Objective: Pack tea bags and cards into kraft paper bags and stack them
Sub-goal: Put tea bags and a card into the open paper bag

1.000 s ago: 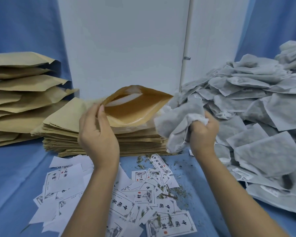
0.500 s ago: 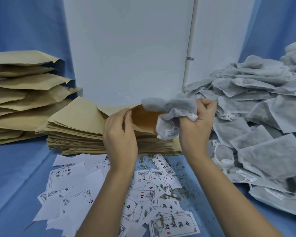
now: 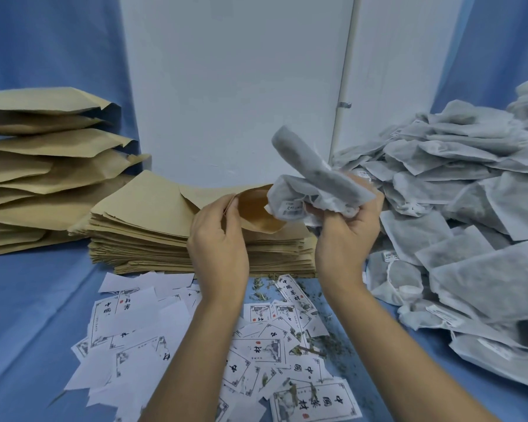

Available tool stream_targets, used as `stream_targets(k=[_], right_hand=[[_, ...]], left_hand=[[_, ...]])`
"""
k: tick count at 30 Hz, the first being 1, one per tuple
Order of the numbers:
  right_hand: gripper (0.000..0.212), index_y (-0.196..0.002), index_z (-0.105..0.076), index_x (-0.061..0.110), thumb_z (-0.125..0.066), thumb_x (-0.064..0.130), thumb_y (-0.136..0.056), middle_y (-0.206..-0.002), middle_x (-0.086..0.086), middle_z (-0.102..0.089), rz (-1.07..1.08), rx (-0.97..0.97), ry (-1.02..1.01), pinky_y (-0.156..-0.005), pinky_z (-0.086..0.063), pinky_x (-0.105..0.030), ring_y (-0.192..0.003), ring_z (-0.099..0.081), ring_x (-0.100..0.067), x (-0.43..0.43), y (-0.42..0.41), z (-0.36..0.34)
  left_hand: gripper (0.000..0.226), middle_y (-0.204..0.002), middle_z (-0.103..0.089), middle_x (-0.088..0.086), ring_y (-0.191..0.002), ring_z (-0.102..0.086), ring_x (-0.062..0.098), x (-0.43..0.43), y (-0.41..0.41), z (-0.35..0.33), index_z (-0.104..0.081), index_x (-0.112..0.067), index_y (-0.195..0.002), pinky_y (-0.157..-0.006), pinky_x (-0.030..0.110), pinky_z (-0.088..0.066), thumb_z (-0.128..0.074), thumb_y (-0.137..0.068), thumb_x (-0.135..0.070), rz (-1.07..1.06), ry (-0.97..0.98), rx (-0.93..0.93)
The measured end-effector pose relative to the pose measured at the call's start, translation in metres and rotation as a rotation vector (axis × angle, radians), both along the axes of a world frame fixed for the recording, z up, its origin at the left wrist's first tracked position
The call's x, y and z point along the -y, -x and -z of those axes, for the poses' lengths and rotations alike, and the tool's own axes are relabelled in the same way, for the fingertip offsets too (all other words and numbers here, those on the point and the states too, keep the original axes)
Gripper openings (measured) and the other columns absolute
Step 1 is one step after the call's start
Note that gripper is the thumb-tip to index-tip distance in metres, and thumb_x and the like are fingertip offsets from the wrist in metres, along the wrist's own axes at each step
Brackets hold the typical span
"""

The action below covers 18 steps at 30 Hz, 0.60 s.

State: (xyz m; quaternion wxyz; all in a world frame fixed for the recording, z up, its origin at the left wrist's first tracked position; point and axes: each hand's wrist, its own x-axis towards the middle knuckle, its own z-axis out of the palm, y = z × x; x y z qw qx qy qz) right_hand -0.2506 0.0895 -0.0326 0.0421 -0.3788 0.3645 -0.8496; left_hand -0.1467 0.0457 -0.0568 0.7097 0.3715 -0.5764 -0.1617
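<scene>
Blue cloth covers the tabletop (image 3: 28, 315), strewn with cards (image 3: 314, 403) printed 中国. Left hand (image 3: 218, 239) pinches a kraft paper bag (image 3: 256, 214) open atop the stack (image 3: 153, 239). Right hand (image 3: 345, 236) clutches crumpled tea bags (image 3: 305, 166) at its mouth, label unreadable.

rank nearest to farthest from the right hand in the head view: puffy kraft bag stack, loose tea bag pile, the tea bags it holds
1. held tea bags, gripped in the right hand.
2. loose tea bag pile, just to its right.
3. puffy kraft bag stack, far left.
</scene>
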Motion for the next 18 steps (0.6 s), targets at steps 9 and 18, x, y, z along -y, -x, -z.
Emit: stream_targets(k=[9,18], right_hand=[[0.045,-0.080,-0.064,0.044,-0.045,0.005,-0.069,-0.097,-0.010,-0.047,0.122,-0.286,0.045,-0.076,-0.044,-0.026,-0.088,-0.049,-0.020,0.000,-0.001,0.012],[0.043,-0.092,-0.073,0.015,-0.058,-0.012,-0.062,-0.097,-0.005,-0.050,0.655,-0.716,-0.420,-0.071,-0.033,-0.024,-0.092,-0.040,-0.022,0.004,0.022,0.026]], left_hand=[[0.021,-0.099,-0.070,-0.003,-0.093,-0.062,0.009,-0.002,0.001,-0.004,-0.072,-0.013,-0.107,-0.078,0.008,-0.042,-0.055,-0.095,-0.020,0.023,-0.089,-0.074],[0.021,-0.098,-0.068,-0.010,-0.094,-0.061,0.004,-0.002,-0.002,-0.005,-0.071,-0.017,-0.108,-0.079,0.001,-0.040,-0.056,-0.095,-0.023,0.048,-0.067,-0.056]])
